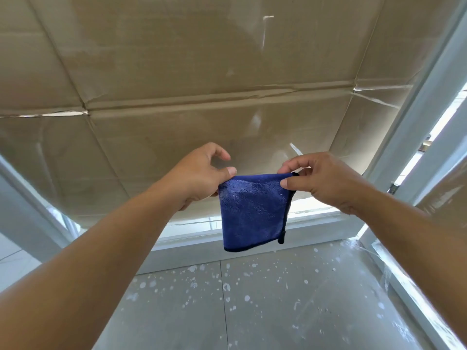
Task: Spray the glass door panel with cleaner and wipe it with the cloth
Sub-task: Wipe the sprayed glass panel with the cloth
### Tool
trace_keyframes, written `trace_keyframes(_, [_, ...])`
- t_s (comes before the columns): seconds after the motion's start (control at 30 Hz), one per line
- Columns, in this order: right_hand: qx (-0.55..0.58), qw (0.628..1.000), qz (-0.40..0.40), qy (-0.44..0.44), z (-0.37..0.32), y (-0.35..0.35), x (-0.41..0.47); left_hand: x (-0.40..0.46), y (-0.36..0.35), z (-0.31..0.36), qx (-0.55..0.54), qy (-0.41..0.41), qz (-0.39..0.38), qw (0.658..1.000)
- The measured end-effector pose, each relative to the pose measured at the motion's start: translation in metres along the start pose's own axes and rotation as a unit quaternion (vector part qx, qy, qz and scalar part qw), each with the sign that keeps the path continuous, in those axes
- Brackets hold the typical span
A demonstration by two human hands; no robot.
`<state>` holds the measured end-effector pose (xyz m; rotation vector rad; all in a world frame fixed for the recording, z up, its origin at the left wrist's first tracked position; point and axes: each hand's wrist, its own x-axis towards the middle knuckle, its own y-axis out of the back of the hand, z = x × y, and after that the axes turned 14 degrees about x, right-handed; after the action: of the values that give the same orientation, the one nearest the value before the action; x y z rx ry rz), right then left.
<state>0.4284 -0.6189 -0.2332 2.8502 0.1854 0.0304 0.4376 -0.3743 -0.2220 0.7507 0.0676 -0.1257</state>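
Note:
A folded blue cloth (pixel 254 210) hangs in front of me at the middle of the view. My left hand (pixel 199 176) pinches its upper left corner between thumb and fingers. Its upper right corner is pinched by my right hand (pixel 326 180). Behind the cloth stands the glass door panel (pixel 202 72), with brown cardboard showing behind the glass and faint streaks on its surface. No spray bottle is in view.
A white door frame (pixel 414 117) runs up the right side, and a white bottom rail (pixel 202 246) lies under the panel. The grey tiled floor (pixel 278 299) below is speckled with white spots. Another white frame post (pixel 22 205) stands at the left.

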Motion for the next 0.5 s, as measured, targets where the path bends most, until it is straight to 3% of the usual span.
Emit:
trace_keyframes(0.17, [-0.011, 0.998, -0.05, 0.021, -0.004, 0.009, 0.001, -0.005, 0.009, 0.01, 0.017, -0.056, 0.017, 0.998])
trace_keyframes(0.3, [-0.09, 0.993, -0.076, 0.022, -0.004, 0.009, 0.001, -0.007, 0.011, 0.013, 0.198, -0.094, 0.048, 0.974])
trace_keyframes(0.4, [-0.191, 0.979, -0.014, 0.071, -0.005, 0.007, 0.004, -0.009, 0.006, 0.016, 0.238, -0.116, 0.101, 0.959])
trace_keyframes(0.5, [-0.201, 0.967, 0.08, 0.137, -0.003, 0.006, 0.006, -0.008, 0.006, 0.017, 0.207, -0.123, 0.125, 0.962])
